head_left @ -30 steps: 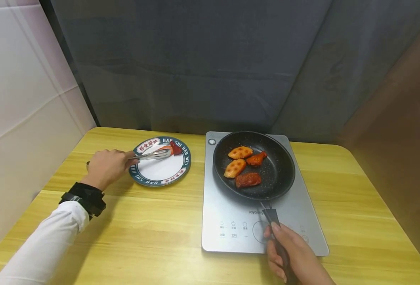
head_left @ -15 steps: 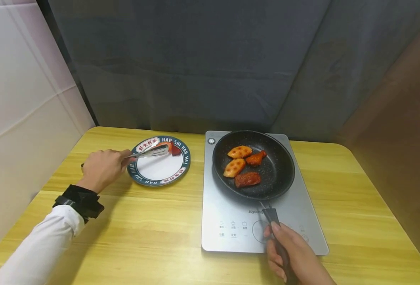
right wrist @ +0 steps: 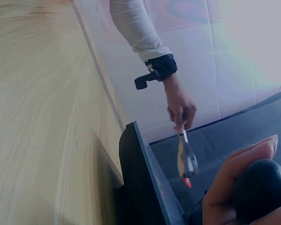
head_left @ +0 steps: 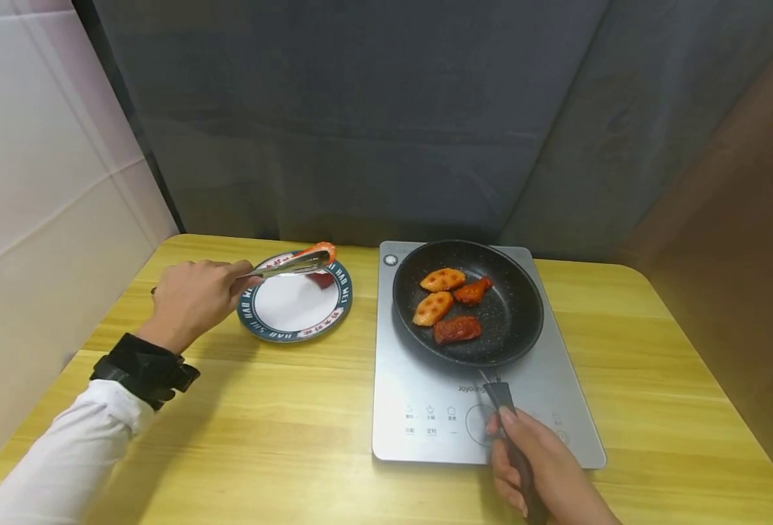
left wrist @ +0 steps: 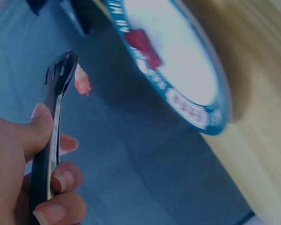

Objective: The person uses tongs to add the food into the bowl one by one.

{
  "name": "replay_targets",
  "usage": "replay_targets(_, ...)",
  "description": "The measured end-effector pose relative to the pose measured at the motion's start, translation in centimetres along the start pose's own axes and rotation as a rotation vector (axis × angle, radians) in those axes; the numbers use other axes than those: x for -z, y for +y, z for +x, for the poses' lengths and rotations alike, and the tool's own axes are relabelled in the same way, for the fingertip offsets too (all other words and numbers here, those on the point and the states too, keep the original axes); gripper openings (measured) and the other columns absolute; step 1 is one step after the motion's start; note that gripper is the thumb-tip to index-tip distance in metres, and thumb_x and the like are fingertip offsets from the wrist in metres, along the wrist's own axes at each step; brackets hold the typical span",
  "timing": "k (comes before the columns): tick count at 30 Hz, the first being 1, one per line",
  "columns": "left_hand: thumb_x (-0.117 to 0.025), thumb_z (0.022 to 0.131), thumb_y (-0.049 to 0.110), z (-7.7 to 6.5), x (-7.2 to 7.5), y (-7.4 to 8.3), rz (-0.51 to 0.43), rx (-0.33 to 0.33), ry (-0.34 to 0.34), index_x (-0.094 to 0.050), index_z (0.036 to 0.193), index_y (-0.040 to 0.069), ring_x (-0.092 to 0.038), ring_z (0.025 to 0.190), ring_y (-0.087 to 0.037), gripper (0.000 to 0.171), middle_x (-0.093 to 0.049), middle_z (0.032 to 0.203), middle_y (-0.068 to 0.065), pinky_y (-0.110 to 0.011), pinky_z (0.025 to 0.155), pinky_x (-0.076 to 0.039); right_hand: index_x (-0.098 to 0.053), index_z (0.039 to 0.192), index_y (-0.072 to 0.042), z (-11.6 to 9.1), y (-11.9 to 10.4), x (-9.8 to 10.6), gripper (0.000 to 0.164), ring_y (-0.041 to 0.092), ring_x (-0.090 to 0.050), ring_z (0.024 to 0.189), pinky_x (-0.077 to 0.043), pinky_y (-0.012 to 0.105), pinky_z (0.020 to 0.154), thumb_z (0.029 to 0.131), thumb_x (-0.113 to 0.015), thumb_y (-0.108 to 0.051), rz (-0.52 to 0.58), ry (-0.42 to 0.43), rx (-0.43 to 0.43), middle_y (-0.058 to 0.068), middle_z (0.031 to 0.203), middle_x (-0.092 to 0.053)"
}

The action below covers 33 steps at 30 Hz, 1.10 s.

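Observation:
My left hand (head_left: 196, 302) holds metal tongs (head_left: 288, 265) with slotted ends. In the tongs' tips is an orange piece (head_left: 325, 248) that looks like a shrimp, raised over the far rim of the plate (head_left: 291, 310). A dark red chunk of food (head_left: 321, 279) lies on that plate, partly behind the tongs. The left wrist view shows the orange piece (left wrist: 82, 80) poking out beside the tongs (left wrist: 61, 77). My right hand (head_left: 547, 463) grips the handle of a black frying pan (head_left: 514, 321). In the pan are a small drumstick (head_left: 473, 291), two spotted wing pieces (head_left: 432, 309) and a brown-red chunk (head_left: 456, 329).
Under the pan is a flat silver induction cooker (head_left: 419, 445), to the right of the plate on the wooden table (head_left: 281, 423). A dark cloth (head_left: 347, 131) hangs behind the table. A white sheet (head_left: 52, 182) stands on the left and a brown one (head_left: 747, 240) on the right.
The tongs have picked the orange piece up off the plate and moved it up and slightly right. The red chunk stays on the plate; the right hand and pan have not moved.

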<state>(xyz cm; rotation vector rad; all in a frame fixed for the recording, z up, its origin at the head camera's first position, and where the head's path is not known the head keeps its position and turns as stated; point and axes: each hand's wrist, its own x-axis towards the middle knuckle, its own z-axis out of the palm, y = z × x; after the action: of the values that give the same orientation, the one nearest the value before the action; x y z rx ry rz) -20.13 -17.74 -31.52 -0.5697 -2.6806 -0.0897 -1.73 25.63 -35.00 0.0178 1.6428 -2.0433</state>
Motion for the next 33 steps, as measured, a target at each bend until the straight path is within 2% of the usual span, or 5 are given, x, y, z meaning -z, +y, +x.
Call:
replay_targets(4, -0.062, 0.092, 0.039, 0.6, 0.8, 1.3, -0.008, -0.027, 0.034, -0.072, 0.097, 0.018, -0.042, 0.044, -0.022, 0.024, -0.048, 0.051, 0.001, -0.034, 0.036, -0.027, -0.042, 0.107, -0.004, 0.0, 0.0, 0.0, 0.036, 0.011, -0.044, 0.05, -0.026, 0.036, 0.046, 0.105, -0.033, -0.039, 0.003, -0.011, 0.012, -0.003, 0.066, -0.044)
replay_targets(10, -0.065, 0.089, 0.038, 1.5, 1.7, 3.1, -0.009, -0.108, 0.138, -0.074, 0.095, 0.016, -0.037, 0.04, -0.019, 0.024, -0.046, 0.049, 0.002, -0.032, 0.036, -0.024, -0.043, 0.107, -0.004, -0.1, -0.1, 0.1, 0.035, 0.01, -0.044, 0.05, -0.026, 0.036, 0.046, 0.105, -0.034, -0.038, 0.016, -0.023, 0.018, -0.004, 0.066, -0.045)
replay_targets(17, -0.067, 0.089, 0.033, 3.0, 2.7, 5.9, -0.034, -0.183, 0.173, -0.068, 0.087, 0.019, -0.035, 0.04, -0.018, 0.014, -0.037, 0.048, 0.005, -0.032, 0.037, -0.025, -0.043, 0.107, -0.004, -0.1, -0.2, 0.0, 0.035, 0.01, -0.044, 0.05, -0.026, 0.036, 0.046, 0.105, -0.033, -0.038, 0.02, -0.028, 0.021, -0.004, 0.066, -0.045)
replay_targets(24, -0.065, 0.092, 0.034, 5.0, 2.6, 9.4, -0.069, -0.305, 0.266, -0.066, 0.081, 0.019, -0.041, 0.045, -0.014, 0.018, -0.048, 0.056, 0.008, -0.032, 0.038, -0.029, -0.042, 0.107, -0.004, -0.1, -0.2, 0.0, 0.036, 0.011, -0.044, 0.05, -0.027, 0.034, 0.047, 0.104, -0.035, -0.04, 0.021, -0.002, -0.009, -0.003, 0.066, -0.044)
replay_targets(33, -0.062, 0.092, 0.041, 7.3, 2.2, 14.5, -0.135, -0.393, 0.231, -0.063, 0.077, 0.02, -0.046, 0.046, -0.015, 0.026, -0.048, 0.057, 0.008, -0.034, 0.039, -0.033, -0.04, 0.109, -0.003, -0.2, -0.3, 0.1, 0.037, 0.012, -0.043, 0.051, -0.026, 0.037, 0.046, 0.105, -0.033, -0.039, 0.017, -0.015, -0.012, -0.003, 0.066, -0.043)
